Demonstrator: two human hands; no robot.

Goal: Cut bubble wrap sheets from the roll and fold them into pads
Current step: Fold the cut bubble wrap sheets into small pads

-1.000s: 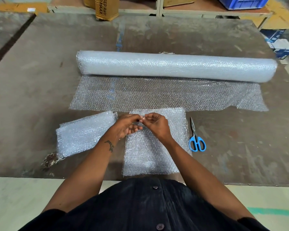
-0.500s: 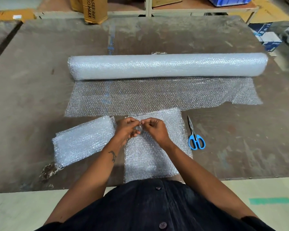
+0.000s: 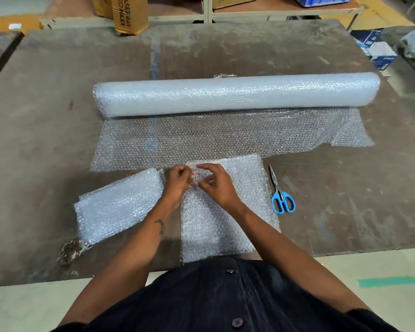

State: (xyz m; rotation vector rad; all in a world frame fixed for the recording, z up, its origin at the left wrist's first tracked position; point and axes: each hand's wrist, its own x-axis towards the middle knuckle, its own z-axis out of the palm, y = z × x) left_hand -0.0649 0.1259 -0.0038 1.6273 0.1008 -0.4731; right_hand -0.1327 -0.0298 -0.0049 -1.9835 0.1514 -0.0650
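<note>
- Writing: tall brown cardboard box at the far desk edge, well beyond the fingers, has black print reading approx "LASER RAY NEO MAXX", letters turned sideways; top of box cut off by the frame.
- Blue-and-white carton far right, off the desk: print too small to read.
- Left hand: fingers curled, pinching the far edge of the cut clear bubble-wrap sheet. Right hand: thumb and forefinger pinch the same edge, other fingers held out looser. Fingertips of both hands meet nr the sheet's far-left corner; exact grip partly hidden by wrinkled plastic.
- The sheet lies flat on the worn grey-brown desk, running from the fingers back toward the person; near end goes under the dark buttoned shirt, so its edge is hidden.
- Long white bubble-wrap roll lies crosswise beyond the fingers, w/ an unrolled clear flap reaching almost to the fingertips; flap's right corner is ragged.
- Folded bubble-wrap pad just left of the left hand, touching or nearly touching the wrist, can't tell which.
- Blue-handled scissors right of the right hand, blades together, just beside the sheet's right edge.
- Blue plastic crate at the top, mostly cut off.
</note>
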